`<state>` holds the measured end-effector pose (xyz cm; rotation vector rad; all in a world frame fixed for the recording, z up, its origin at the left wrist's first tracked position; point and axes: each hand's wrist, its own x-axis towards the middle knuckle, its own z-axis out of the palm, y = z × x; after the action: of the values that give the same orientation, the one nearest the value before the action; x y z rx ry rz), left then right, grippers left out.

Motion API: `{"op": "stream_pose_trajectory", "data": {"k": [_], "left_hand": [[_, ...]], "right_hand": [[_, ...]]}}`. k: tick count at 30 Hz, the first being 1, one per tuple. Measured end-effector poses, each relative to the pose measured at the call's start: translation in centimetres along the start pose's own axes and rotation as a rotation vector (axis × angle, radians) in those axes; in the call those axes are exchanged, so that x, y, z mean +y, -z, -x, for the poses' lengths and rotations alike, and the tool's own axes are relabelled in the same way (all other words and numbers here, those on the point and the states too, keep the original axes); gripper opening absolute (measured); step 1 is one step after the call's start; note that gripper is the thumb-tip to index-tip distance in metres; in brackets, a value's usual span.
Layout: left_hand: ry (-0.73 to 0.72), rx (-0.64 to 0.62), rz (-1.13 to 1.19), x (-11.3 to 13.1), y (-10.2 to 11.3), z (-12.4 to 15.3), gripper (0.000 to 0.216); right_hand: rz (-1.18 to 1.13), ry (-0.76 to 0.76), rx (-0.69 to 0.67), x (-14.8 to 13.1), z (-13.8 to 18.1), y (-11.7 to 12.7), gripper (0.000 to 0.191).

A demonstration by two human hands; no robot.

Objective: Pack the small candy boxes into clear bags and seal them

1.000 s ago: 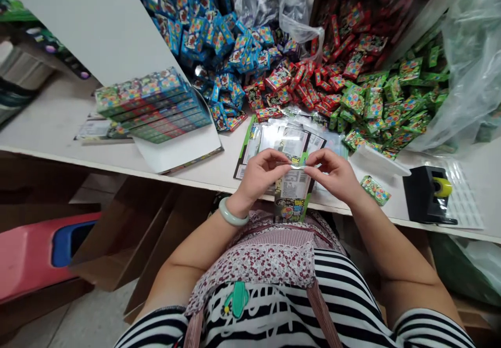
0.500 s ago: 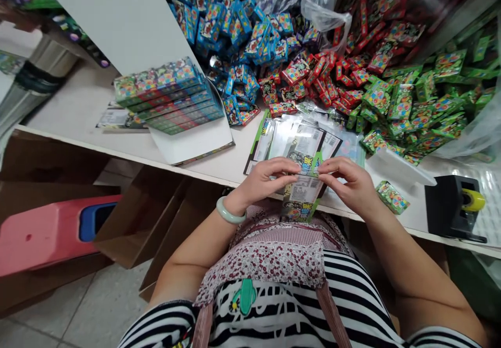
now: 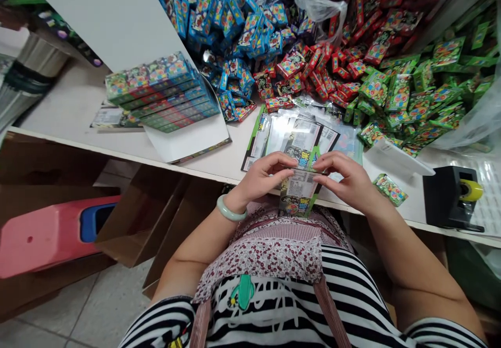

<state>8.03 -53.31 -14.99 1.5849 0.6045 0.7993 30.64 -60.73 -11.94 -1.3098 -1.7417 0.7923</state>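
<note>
Between thumb and fingers, my left hand (image 3: 263,178) pinches the left side of a printed plastic packaging sheet (image 3: 298,189) with a barcode panel and bright lettering. My right hand (image 3: 347,181) pinches its right side. The sheet appears bent along the line between my fingertips, its lower part hanging over the table edge toward my apron. Whether it is a bag or a single sheet I cannot tell. Beneath and behind my hands lies a loose pile of similar printed packaging (image 3: 278,129), partly clear, partly black and green.
Heaps of small blue (image 3: 250,30), red (image 3: 313,69) and green candy boxes (image 3: 407,92) cover the back. At left, stacked candy boxes (image 3: 164,95) stand in a white display carton (image 3: 188,142). A tape dispenser (image 3: 450,196) sits at right; cardboard boxes (image 3: 133,228) and a pink stool (image 3: 50,233) are below.
The view has shifted slightly. Both hands keep their pinch on the packaging sheet, with the fingertips a little farther apart in height and the sheet still bent between them.
</note>
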Motion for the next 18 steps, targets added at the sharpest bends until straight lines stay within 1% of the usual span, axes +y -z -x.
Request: {"op": "stream_pose_trajectory", "data": {"k": [3,5,7,10,12,14,16,18], "left_hand": [[0.027,-0.008,0.011,-0.5,-0.2,-0.1,0.016],[0.056,-0.008,0.033,-0.8,-0.3,-0.2,0.020],[0.054,-0.008,0.038,-0.9,-0.5,-0.6,0.022],[-0.026,0.006,0.017,-0.3,-0.8,-1.4,0.013],[-0.086,0.028,0.020,0.7,-0.9,-2.1,0.008],[-0.136,0.061,0.039,1.8,-1.1,-2.7,0.008],[-0.164,0.073,0.041,2.3,-1.4,-3.0,0.008],[-0.155,0.060,0.031,2.0,-1.7,-3.1,0.010]], "right_hand": [[0.080,0.077,0.056,0.8,0.3,-0.7,0.006],[0.100,0.081,0.094,1.3,0.4,-1.2,0.005],[0.091,0.056,0.131,1.6,0.6,-1.7,0.004],[0.008,0.017,0.197,1.3,0.5,-1.7,0.003],[-0.052,0.029,0.250,0.7,0.1,-1.2,0.002],[-0.064,0.056,0.290,-0.1,-0.3,-0.5,0.002],[-0.043,0.084,0.295,-0.5,-0.5,-0.1,0.003],[-0.034,0.085,0.271,-0.3,-0.2,-0.2,0.004]]}}
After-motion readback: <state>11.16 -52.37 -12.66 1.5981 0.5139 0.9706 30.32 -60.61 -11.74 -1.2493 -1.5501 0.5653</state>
